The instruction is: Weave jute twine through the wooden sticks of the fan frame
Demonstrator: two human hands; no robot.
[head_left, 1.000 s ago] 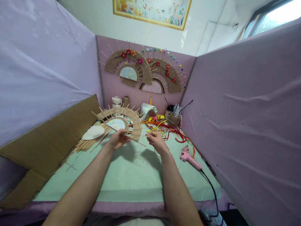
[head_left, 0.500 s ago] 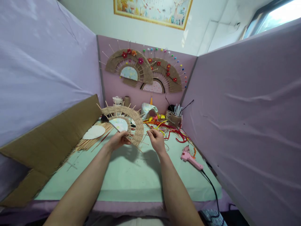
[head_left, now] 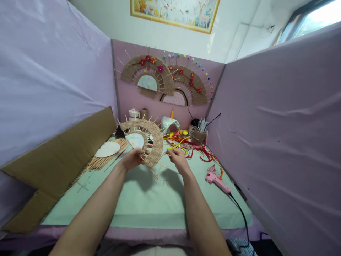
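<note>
My left hand (head_left: 133,158) grips the lower left part of a half-round fan (head_left: 157,140), thumb in front and fingers partly behind. The fan has a wide woven band of brown twine, thin wooden sticks poking out past its rim, and a pale patterned half-circle (head_left: 135,139) at its centre. To its right, my right hand (head_left: 178,158) pinches at the end of one thin stick (head_left: 164,154) on the fan's right edge. Whether twine is also between those fingertips I cannot tell. The fan is held tilted above the green tabletop.
A pink glue gun (head_left: 217,182) with a black cord lies at right. Red and yellow fuzzy stems (head_left: 202,153) are heaped behind. Loose sticks (head_left: 102,163), a white oval (head_left: 107,149) and cardboard (head_left: 66,149) are at left. Two finished fans (head_left: 166,80) hang on the back panel.
The fan has turned slightly in my left hand, its lower sticks now pointing further down. My right hand has shifted slightly, its fingertips remaining by the fan's right edge.
</note>
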